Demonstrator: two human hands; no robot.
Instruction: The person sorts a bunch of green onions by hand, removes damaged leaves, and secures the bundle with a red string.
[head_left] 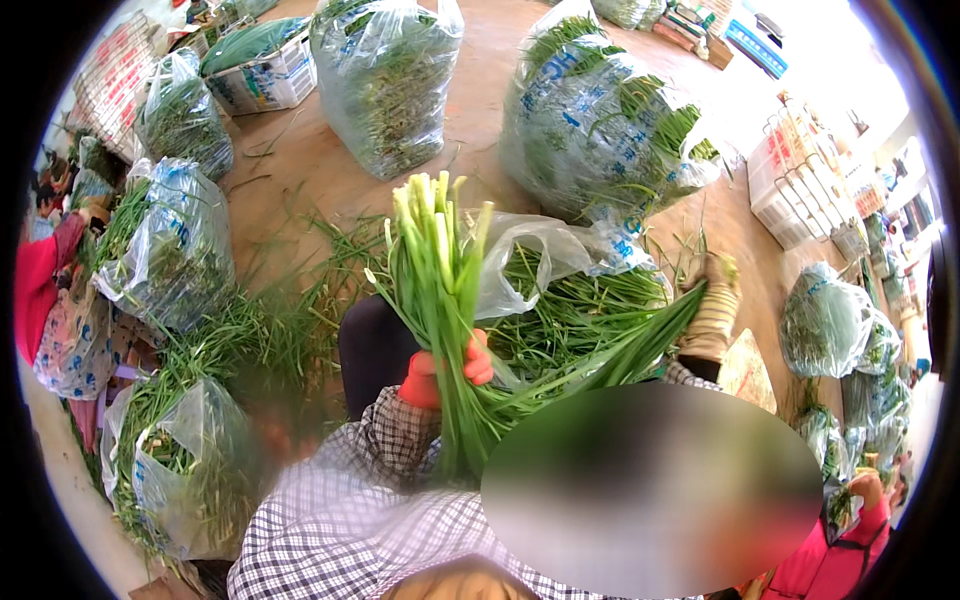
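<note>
Left hand [447,375] in a red glove clamped around a bunch of long green stalks with pale ends [440,260], clear plastic bag of greens [545,260] at three o'clock, right hand hidden by blur, grip impossible to tell.

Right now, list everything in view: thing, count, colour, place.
bunch of green stalks: one, green with pale cut ends up, centre, held upright in the left hand.
open bag of greens: one, clear plastic, just right of the bunch.
large filled bags: two at the top, clear with green stalks inside; the right one has blue print.
smaller filled bags: several, clear, along the left side.
loose greens: scattered, green, on the brown floor left of centre.
white crates: a stack, right edge.
box: one, white, top left.
other person's hand: one, striped sleeve, right of the open bag.
left hand: red glove, checked sleeve, grip closed around the bunch.
right hand: hidden by a blur.
</note>
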